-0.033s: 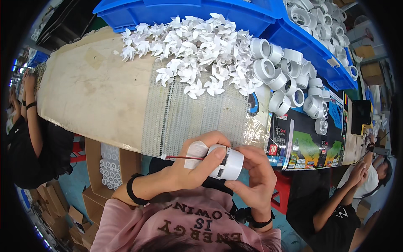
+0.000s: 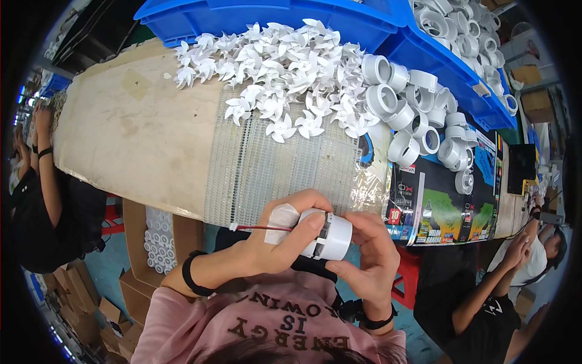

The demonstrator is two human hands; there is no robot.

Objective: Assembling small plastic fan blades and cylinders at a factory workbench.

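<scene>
Because the bench [image 2: 139,133] fills the frame's middle, its heap of white fan blades [image 2: 285,73] and white rings [image 2: 418,115] lies within reach. Low centre, the left hand [image 2: 273,242] and right hand [image 2: 370,255] close their fingers round a white cylindrical housing [image 2: 330,233], probably steadying its red wire [image 2: 260,228].

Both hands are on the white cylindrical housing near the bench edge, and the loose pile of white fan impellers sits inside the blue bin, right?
Not quite. Both the left hand and right hand do hold the white cylindrical housing, but the head view shows the white fan impellers piled on the bench top, in front of the blue bin, not inside it.
</scene>
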